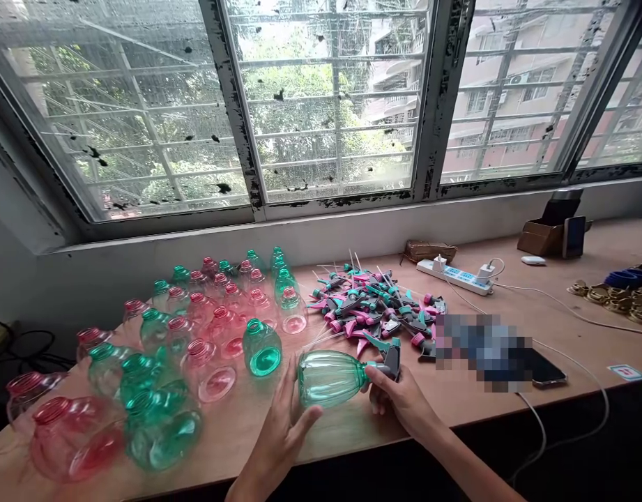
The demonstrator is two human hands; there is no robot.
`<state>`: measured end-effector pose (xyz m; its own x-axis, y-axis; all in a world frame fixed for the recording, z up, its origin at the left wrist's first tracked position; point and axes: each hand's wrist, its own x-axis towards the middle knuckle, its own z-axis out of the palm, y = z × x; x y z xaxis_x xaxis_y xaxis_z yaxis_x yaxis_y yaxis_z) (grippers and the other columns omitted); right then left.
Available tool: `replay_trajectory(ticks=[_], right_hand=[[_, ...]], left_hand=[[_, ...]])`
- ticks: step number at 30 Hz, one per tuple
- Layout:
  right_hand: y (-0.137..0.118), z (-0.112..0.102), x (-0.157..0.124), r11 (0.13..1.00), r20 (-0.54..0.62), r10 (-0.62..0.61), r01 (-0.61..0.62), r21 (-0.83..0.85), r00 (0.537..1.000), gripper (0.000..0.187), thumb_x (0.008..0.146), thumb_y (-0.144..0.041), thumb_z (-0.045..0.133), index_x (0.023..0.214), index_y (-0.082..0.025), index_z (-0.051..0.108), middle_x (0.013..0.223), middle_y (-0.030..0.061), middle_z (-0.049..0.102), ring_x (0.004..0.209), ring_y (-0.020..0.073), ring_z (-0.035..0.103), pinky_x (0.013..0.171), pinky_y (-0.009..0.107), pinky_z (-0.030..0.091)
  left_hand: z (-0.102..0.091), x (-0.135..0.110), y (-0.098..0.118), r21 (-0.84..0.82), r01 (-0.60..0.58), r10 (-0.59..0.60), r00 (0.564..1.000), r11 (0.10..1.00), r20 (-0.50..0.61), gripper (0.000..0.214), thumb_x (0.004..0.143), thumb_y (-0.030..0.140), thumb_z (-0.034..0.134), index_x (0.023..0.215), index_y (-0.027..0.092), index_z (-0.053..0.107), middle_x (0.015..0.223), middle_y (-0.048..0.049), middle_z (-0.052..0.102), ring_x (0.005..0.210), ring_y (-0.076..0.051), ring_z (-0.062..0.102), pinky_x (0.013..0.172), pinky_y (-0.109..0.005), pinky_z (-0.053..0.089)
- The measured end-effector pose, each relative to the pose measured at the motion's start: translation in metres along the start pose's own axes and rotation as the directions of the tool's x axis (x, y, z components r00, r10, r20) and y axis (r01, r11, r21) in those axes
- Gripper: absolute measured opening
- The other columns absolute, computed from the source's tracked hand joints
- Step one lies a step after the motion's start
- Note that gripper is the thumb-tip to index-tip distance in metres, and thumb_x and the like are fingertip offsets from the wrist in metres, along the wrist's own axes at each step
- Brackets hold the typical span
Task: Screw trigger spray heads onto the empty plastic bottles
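Observation:
A green see-through spray bottle (pixel 331 376) lies on its side above the front edge of the wooden table (pixel 509 293). My left hand (pixel 284 429) cups its base with the fingers spread along the wall. My right hand (pixel 399 397) is closed round the neck, where a grey and teal trigger sprayer head (pixel 386 352) sits on the bottle. Just beyond lies a pile of pink and teal sprayer heads (pixel 376 307) with white dip tubes.
Several open pink and green bottles (pixel 195 335) stand at the left of the table. A white power strip (pixel 456 275) with cables lies near the window wall, a phone (pixel 545 369) at the front right, a cardboard box (pixel 543 237) and gold rings (pixel 613 296) further right.

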<state>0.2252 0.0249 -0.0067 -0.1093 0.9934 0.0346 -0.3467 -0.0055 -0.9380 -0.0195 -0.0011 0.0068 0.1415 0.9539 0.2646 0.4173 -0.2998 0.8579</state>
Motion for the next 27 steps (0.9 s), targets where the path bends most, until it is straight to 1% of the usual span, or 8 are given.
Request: replay_trajectory(ticks=[3,7,9,14,19,22,25,27], right_hand=[[0.001,-0.001,0.001,1.000,0.002,0.006,-0.006,0.007,1.000,0.040,0.079,-0.053,0.081,0.072,-0.017,0.068,0.058,0.0008,0.071,0.041,0.0129,0.060,0.039,0.022,0.042],[0.001,-0.002,0.003,0.999,-0.022,0.011,-0.010,0.032,1.000,0.042,0.080,-0.057,0.079,0.073,-0.018,0.065,0.059,0.0017,0.072,0.041,0.0131,0.061,0.039,0.021,0.041],[0.001,-0.002,0.003,0.999,-0.030,0.016,-0.015,0.042,0.999,0.043,0.080,-0.058,0.078,0.075,-0.018,0.064,0.059,0.0018,0.073,0.041,0.0136,0.061,0.038,0.021,0.040],[0.000,-0.002,0.002,0.999,-0.010,0.022,-0.021,0.047,1.000,0.042,0.079,-0.056,0.080,0.087,-0.019,0.061,0.068,0.0044,0.078,0.046,0.0167,0.066,0.040,0.023,0.043],[0.002,-0.003,0.002,0.999,-0.005,0.027,-0.027,0.047,1.000,0.042,0.079,-0.054,0.080,0.088,-0.020,0.059,0.068,0.0042,0.079,0.048,0.0180,0.068,0.041,0.023,0.045],[0.003,-0.003,0.002,0.998,-0.022,0.024,-0.023,0.059,0.999,0.041,0.081,-0.054,0.079,0.090,-0.021,0.056,0.072,0.0046,0.080,0.047,0.0174,0.068,0.040,0.023,0.045],[0.002,-0.002,0.003,0.997,-0.033,0.022,-0.019,0.068,0.999,0.040,0.083,-0.055,0.076,0.090,-0.022,0.053,0.072,0.0049,0.081,0.047,0.0169,0.069,0.040,0.022,0.045],[0.001,-0.002,0.003,0.997,-0.039,0.020,-0.017,0.071,0.999,0.040,0.084,-0.055,0.075,0.089,-0.022,0.053,0.072,0.0048,0.080,0.046,0.0160,0.068,0.039,0.021,0.045]], left_hand=[[-0.003,0.001,0.000,-0.103,0.028,-0.023,0.999,0.994,0.049,0.066,0.100,0.058,0.047,0.159,0.031,0.033,0.169,-0.0043,0.033,0.158,-0.031,0.019,0.130,-0.052,0.011],[-0.004,-0.001,-0.004,-0.161,0.056,-0.038,0.993,0.985,0.116,0.067,0.100,0.052,0.054,0.159,0.039,0.026,0.173,0.0006,0.022,0.156,-0.031,0.027,0.130,-0.051,0.013],[-0.003,-0.002,-0.004,-0.177,0.064,-0.041,0.991,0.982,0.130,0.065,0.101,0.049,0.052,0.159,0.041,0.024,0.173,0.0011,0.022,0.155,-0.030,0.031,0.130,-0.052,0.015],[-0.003,0.000,0.005,-0.180,0.052,-0.038,0.996,0.982,0.081,0.065,0.099,0.046,0.059,0.157,0.039,0.031,0.169,0.0001,0.035,0.158,-0.028,0.022,0.130,-0.052,0.016],[-0.005,0.005,0.002,-0.224,-0.005,0.008,1.000,0.975,0.014,0.046,0.099,0.043,0.060,0.144,0.037,0.054,0.166,0.0003,0.039,0.153,-0.029,0.034,0.126,-0.046,0.030],[-0.006,0.004,-0.003,-0.218,-0.001,-0.003,1.000,0.976,-0.021,0.044,0.097,0.042,0.063,0.141,0.038,0.058,0.164,0.0001,0.042,0.147,-0.031,0.044,0.124,-0.047,0.034],[-0.007,0.001,-0.002,-0.238,0.025,-0.028,1.000,0.971,-0.009,0.042,0.096,0.043,0.065,0.136,0.035,0.061,0.156,-0.0035,0.054,0.142,-0.031,0.051,0.119,-0.049,0.043],[-0.007,0.000,0.000,-0.260,0.029,-0.030,1.000,0.965,-0.002,0.039,0.094,0.044,0.067,0.131,0.031,0.064,0.151,-0.0054,0.059,0.142,-0.032,0.051,0.119,-0.048,0.044]])
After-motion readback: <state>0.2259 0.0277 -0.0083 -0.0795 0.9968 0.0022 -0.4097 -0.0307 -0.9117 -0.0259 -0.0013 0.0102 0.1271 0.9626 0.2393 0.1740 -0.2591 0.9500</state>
